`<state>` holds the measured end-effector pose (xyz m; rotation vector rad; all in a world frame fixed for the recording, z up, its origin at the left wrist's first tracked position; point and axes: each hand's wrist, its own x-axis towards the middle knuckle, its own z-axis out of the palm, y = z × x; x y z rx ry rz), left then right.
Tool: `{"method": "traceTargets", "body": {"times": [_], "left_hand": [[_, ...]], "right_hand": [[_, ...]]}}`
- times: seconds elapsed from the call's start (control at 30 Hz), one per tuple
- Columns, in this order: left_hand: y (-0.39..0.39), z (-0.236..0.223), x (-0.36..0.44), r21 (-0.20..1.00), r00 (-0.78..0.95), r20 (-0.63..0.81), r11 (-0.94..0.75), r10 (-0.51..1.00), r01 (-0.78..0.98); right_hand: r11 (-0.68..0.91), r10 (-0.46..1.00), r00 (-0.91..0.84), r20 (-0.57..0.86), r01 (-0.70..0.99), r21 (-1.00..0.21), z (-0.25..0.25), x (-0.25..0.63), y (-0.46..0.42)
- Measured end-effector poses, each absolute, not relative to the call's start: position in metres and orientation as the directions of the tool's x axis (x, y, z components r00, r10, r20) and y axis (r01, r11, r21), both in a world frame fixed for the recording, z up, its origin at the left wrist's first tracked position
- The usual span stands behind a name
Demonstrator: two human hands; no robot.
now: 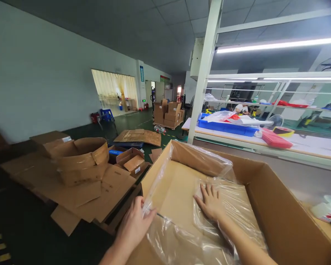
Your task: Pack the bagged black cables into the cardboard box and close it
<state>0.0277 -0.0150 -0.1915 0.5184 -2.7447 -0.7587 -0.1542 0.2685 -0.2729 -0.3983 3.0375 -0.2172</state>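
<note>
Head view: large cardboard box (265, 206) open, clear plastic liner bag (187, 228) inside it. Left hand (133, 224) at the box's near-left wall, grip pinching the liner edge. Right hand (209, 202) inside the box, fingers spread flat, pressing liner to the floor, probably. Flattened cartons (79, 184) left of the box.

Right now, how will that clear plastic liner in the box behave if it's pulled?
The plastic liner looks thin and wrinkled, so probably floppy and light. Its glossy sheen suggests slipperiness; the left hand pinches its edge while the right hand presses it flat.
</note>
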Motion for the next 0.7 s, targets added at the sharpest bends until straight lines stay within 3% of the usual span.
{"method": "traceTargets", "body": {"times": [0.1, 0.23, 0.6, 0.7], "left_hand": [[-0.003, -0.181, 0.021, 0.286, -0.907, 0.03, 0.873, -0.42, -0.395], [-0.012, -0.166, 0.023, 0.17, -0.917, -0.013, 0.903, -0.398, -0.394], [0.058, -0.165, -0.012, 0.271, -0.997, -0.05, 0.96, -0.062, -0.074], [0.052, -0.164, -0.011, 0.329, -0.998, -0.012, 0.942, -0.066, -0.066]], "right_hand": [[0.955, -0.263, -0.964, -0.044, -0.253, -0.151, -0.273, -0.154, 0.273], [0.948, -0.276, -0.961, -0.027, -0.267, -0.175, -0.271, -0.155, 0.277], [0.942, -0.25, -0.968, 0.024, -0.249, -0.226, -0.276, -0.161, 0.289], [0.938, -0.254, -0.965, 0.06, -0.261, -0.227, -0.273, -0.161, 0.291]]}}
